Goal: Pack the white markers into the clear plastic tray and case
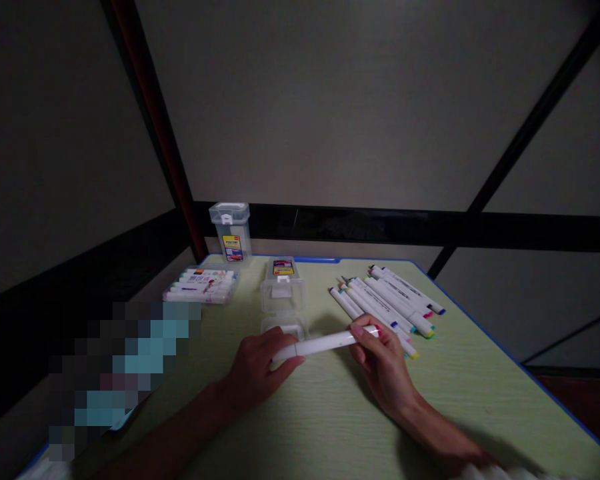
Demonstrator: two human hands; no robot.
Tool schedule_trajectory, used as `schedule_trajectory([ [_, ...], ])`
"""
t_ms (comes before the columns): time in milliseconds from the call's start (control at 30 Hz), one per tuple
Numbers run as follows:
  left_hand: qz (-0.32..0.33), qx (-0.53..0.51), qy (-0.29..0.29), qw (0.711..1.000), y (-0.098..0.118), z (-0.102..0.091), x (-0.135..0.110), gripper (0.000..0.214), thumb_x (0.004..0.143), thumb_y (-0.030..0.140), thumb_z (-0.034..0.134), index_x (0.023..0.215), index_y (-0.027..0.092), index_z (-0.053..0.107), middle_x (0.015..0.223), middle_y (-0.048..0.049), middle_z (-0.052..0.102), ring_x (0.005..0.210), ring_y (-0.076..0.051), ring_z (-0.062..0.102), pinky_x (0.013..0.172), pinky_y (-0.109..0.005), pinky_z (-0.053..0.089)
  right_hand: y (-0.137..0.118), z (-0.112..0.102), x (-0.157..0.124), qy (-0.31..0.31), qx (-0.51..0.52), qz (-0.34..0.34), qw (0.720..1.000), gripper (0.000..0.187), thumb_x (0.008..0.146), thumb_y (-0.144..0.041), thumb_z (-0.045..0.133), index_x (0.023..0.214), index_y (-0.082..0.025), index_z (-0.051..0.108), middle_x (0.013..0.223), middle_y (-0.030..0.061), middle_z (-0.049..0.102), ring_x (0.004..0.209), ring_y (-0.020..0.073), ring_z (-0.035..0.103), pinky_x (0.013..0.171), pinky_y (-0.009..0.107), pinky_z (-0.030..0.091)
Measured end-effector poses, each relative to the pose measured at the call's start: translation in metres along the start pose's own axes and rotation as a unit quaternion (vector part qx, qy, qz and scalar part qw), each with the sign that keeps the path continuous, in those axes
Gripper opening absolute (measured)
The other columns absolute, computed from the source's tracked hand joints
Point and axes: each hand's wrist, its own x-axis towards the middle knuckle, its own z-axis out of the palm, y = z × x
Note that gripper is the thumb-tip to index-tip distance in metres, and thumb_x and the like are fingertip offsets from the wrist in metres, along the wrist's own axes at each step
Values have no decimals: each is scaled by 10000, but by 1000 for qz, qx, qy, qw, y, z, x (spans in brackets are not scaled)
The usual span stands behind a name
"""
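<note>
A white marker [325, 345] lies level between both hands, just above the pale green table [330, 427]. My left hand [257, 369] is closed round its left end. My right hand [383, 363] pinches the right end, where a red tip shows. Right behind the marker lies an open clear plastic case [283, 297], empty as far as I can see. A row of several white markers [387, 305] with coloured ends lies on the table to the right of the case, just beyond my right hand.
An upright clear box [231, 231] with a label stands at the back left corner. A flat clear case full of markers [203, 285] lies left of the open case. A blurred-out patch covers the near left. The table's blue edge runs along the right side.
</note>
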Motion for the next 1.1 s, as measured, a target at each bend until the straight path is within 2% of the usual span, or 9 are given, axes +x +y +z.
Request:
schedule_trajectory([
  [167, 21, 10, 13, 1000, 1, 0, -1, 208, 872, 300, 466, 817, 137, 583, 620, -25, 622, 517, -101, 580, 434, -166, 422, -2, 0, 1, -18, -3, 13, 1000, 307, 682, -414, 677, 587, -177, 506, 377, -83, 374, 355, 49, 233, 351, 189, 146],
  [500, 34, 33, 40, 998, 1, 0, -1, 242, 888, 325, 446, 918, 145, 605, 705, -43, 665, 604, -116, 627, 542, -185, 487, 0, 0, 1, -26, 6, 10, 1000, 293, 708, -406, 656, 606, -180, 500, 389, -82, 380, 360, 55, 229, 356, 196, 139],
  [767, -24, -10, 18, 1000, 0, -1, -1, 212, 877, 284, 464, 945, 133, 596, 697, -20, 556, 515, -71, 505, 442, -149, 422, -4, 1, 0, -68, 38, 1, 997, 290, 742, -435, 576, 659, -157, 584, 411, -59, 399, 352, 61, 243, 365, 218, 167],
  [900, -50, -25, 32, 998, -2, -2, -1, 178, 869, 241, 475, 983, 147, 574, 775, -25, 542, 539, -69, 487, 457, -152, 430, -6, 0, -2, -104, 50, 10, 993, 285, 729, -444, 576, 719, -162, 614, 429, -48, 431, 354, 67, 264, 369, 218, 187],
  [1100, -57, 1, 35, 998, -3, -2, -1, 176, 864, 221, 478, 999, 151, 566, 856, -49, 542, 697, -119, 544, 563, -198, 475, -5, 0, -6, -129, 79, 11, 988, 239, 716, -431, 601, 755, -197, 625, 368, -96, 303, 350, 62, 170, 389, 215, 195],
])
